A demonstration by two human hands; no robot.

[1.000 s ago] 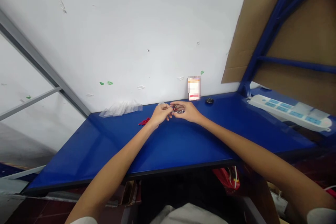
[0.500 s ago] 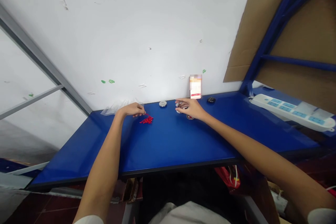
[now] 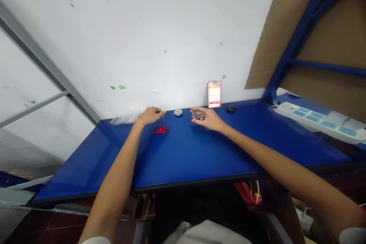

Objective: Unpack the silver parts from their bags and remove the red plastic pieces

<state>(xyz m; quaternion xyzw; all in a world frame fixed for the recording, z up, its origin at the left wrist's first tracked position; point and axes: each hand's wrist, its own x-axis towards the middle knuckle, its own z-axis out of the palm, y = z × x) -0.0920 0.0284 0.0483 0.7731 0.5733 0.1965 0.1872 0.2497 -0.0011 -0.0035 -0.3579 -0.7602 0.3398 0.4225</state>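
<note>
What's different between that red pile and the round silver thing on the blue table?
Colour: the red pile is bright red, while the silver disc is metallic grey.
Form: the red pile is many thin pieces heaped loosely; the silver disc looks like one round piece.
Place: the silver disc sits farther back, close to the wall; the red pile lies nearer the person.
Both rest on the blue table.

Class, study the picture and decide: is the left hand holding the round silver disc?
No, the round silver disc lies on the blue table, with a visible gap between it and the left hand.
</note>
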